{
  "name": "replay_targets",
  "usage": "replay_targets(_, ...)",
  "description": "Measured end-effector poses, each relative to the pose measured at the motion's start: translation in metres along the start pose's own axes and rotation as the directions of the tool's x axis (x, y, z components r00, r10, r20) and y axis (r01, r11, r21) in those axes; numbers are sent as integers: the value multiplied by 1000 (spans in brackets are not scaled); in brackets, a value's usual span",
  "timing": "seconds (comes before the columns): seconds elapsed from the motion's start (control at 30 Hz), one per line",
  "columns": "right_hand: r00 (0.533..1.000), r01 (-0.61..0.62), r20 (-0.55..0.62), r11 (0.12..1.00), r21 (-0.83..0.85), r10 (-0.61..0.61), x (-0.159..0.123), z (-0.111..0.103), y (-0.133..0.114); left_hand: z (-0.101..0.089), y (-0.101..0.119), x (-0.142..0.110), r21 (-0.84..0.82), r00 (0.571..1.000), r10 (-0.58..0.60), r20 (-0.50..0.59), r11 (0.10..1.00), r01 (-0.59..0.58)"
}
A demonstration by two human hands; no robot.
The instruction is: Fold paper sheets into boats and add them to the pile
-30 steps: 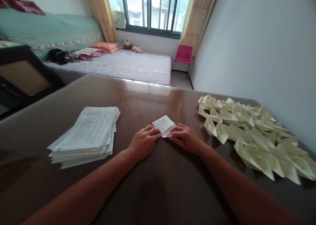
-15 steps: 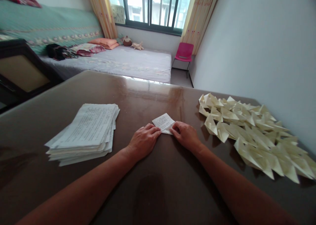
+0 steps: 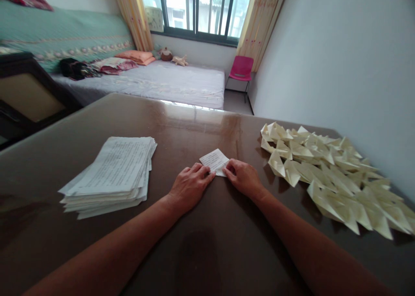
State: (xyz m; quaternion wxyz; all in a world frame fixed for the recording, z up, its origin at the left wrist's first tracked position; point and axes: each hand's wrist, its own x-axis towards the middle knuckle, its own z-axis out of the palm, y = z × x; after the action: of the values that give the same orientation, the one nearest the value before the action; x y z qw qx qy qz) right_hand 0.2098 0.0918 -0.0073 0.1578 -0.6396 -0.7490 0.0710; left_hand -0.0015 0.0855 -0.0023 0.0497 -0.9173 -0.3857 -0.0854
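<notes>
A small folded sheet of printed paper [image 3: 214, 159] lies on the dark glossy table [image 3: 201, 123], in the middle. My left hand [image 3: 190, 186] presses its fingertips down on the sheet's left near edge. My right hand [image 3: 244, 177] pinches the sheet's right near corner with curled fingers. Both hands are closed on the paper. To the left lies a stack of printed sheets [image 3: 113, 172]. On the right spreads a heap of several cream folded paper shapes [image 3: 327, 175].
A white wall [image 3: 340, 62] runs along the table's right side. Beyond the table stand a bed [image 3: 168, 82], a pink chair [image 3: 241, 71] and a window with curtains [image 3: 197, 10]. A dark cabinet [image 3: 29, 92] stands at the left.
My right hand has drawn in, its fingers curling onto the folded sheet's near right corner. The view has tilted slightly. The sheet has stayed in place.
</notes>
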Motion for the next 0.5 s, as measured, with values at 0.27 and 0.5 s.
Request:
replay_targets(0.27, 995, 92, -28, 989, -113, -95, -6, -8, -8, -2, 1, 1, 22, 1000, -6, 11, 1000, 6)
replay_targets(0.5, 920, 393, 145, 861, -323, -365, -25, -19, -27, -2, 1, 1, 19, 1000, -8, 14, 1000, 8)
